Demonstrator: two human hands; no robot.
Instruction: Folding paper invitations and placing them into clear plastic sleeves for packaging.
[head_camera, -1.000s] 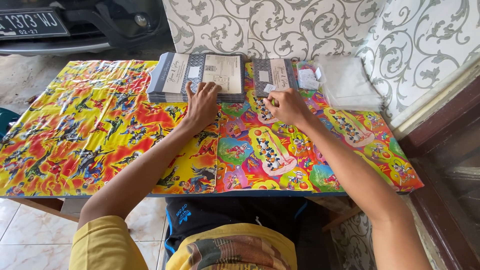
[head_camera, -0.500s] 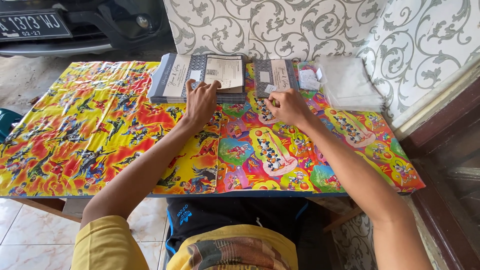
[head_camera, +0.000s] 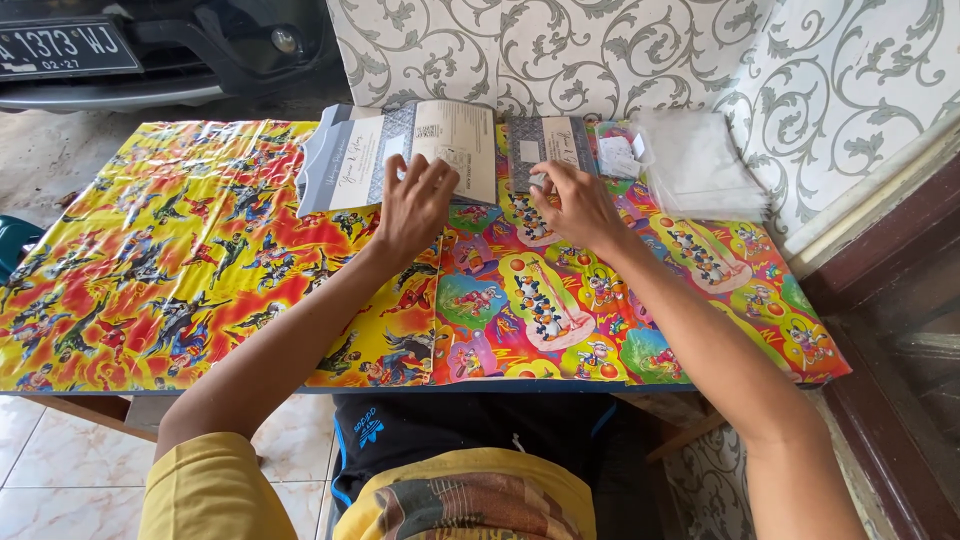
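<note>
My left hand (head_camera: 414, 203) lies with spread fingers on the near edge of a stack of grey and cream printed cards (head_camera: 400, 152) at the back of the table. My right hand (head_camera: 577, 203) rests at the front edge of a smaller grey card pile (head_camera: 548, 143), its fingertips touching the pile's lower corner. Whether the fingers pinch a card is hidden. Both piles sit on a table covered in bright cartoon-print cloth (head_camera: 200, 270).
A pile of clear plastic sleeves (head_camera: 697, 163) lies at the back right, with small white slips (head_camera: 620, 158) beside it. A patterned wall (head_camera: 560, 50) borders the back and right. A dark car bumper (head_camera: 150, 50) stands beyond the table's far left.
Both hands have moved slightly forward onto the card piles; the left fingers now overlap the big stack's edge. Nothing else has shifted.
</note>
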